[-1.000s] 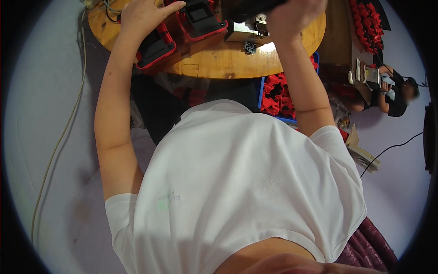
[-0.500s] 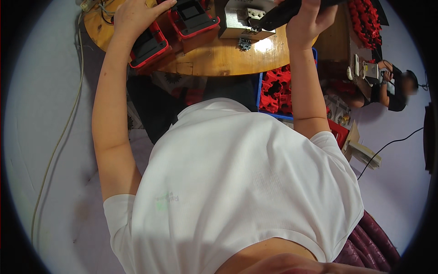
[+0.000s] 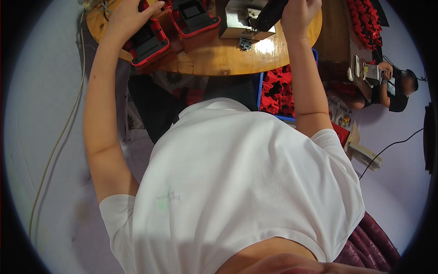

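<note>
Slanting inward from the right hand (image 3: 299,17), the black tool (image 3: 271,17) is held with its long axis turned toward the left hand (image 3: 127,20) and the body. Its lower end is set at the front of the metal box (image 3: 233,23), which is placed between the hands, nearer the right one. Whether tool and box are touching cannot be told. The right hand is closed about the tool, though part of the grip is cut off by the view's upper edge.

The left hand is spread, with its thumb pointed toward the right hand; its fingers are partly hidden, so whether anything is gripped cannot be told. The outer case (image 3: 149,48) is laid just beside and partly behind it. The inner case (image 3: 196,23) is placed between that hand and the box, its long axis running away from the body, tilted leftward at the far end.

On the counter (image 3: 214,66), screws (image 3: 245,44) are heaped left of the right forearm, and under that forearm red parts (image 3: 276,93) are held in a blue crate (image 3: 260,93).
</note>
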A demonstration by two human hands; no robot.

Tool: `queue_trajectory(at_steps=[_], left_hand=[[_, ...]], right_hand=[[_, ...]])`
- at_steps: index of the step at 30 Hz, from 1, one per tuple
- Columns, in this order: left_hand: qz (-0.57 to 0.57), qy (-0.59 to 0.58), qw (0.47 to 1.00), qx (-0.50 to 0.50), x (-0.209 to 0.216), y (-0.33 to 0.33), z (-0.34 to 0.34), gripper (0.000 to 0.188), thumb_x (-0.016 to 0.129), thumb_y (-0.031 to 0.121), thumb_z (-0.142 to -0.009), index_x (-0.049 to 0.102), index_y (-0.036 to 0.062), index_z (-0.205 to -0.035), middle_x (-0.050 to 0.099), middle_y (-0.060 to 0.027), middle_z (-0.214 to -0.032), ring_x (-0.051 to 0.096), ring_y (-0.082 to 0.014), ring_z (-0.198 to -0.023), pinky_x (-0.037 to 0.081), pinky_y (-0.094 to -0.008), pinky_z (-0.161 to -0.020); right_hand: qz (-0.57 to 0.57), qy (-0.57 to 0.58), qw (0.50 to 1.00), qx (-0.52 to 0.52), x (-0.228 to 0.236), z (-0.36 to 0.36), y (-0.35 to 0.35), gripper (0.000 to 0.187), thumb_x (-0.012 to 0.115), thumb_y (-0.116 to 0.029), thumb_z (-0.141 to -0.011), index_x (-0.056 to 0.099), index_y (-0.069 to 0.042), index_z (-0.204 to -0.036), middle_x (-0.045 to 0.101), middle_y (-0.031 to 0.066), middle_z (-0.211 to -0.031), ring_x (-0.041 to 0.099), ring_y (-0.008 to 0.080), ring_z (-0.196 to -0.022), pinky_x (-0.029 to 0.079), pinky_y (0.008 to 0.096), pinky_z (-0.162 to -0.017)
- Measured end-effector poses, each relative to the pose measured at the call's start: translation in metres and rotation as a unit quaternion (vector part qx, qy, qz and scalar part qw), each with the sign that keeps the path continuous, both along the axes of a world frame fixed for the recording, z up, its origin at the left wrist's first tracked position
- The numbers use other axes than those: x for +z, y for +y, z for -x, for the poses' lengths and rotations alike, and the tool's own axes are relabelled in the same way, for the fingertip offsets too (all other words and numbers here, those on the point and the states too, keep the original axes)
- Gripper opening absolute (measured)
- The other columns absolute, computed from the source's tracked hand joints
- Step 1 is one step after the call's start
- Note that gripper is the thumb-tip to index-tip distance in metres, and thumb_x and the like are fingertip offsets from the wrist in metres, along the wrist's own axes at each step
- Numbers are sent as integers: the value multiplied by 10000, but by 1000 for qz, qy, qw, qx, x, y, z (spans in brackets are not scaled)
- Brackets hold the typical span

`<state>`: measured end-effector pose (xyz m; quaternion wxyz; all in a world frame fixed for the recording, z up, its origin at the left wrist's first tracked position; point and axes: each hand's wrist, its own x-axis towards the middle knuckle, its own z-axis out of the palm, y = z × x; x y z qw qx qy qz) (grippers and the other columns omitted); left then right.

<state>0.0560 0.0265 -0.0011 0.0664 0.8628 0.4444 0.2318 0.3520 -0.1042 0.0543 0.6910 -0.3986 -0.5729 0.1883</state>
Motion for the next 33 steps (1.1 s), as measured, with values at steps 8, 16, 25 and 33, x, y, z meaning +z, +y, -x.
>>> queue_trajectory(at_steps=[8,16,25,33], left_hand=[[3,6,999,41,2,-12,-12,548,624,457,-858,667,-21,-1121,686,-204,-1044,637,-366,-989,493,-476,-839],[47,33,994,89,-3,-13,-14,549,581,462,-892,632,0,-1185,629,-205,-1194,542,-366,-1147,380,-487,-981],[102,23,989,100,13,-25,-15,558,559,465,-896,628,-5,-1191,630,-220,-1183,537,-380,-1154,375,-490,-991],[29,16,995,93,-8,-16,-10,571,560,486,-904,630,5,-1202,624,-199,-1205,531,-363,-1167,371,-476,-1003]], right_hand=[[-69,181,976,95,38,84,0,614,619,-561,-889,463,-31,-1157,581,98,-776,603,176,-594,519,300,-518],[-113,89,985,94,14,104,28,517,611,-457,-929,437,-32,-1166,591,107,-806,593,169,-604,508,297,-538],[-160,11,977,138,-2,107,37,420,601,-295,-952,396,-25,-1200,596,103,-803,579,136,-615,490,268,-553],[-135,46,978,154,3,109,24,459,622,-298,-941,407,-19,-1235,588,91,-830,579,131,-627,492,274,-550]])
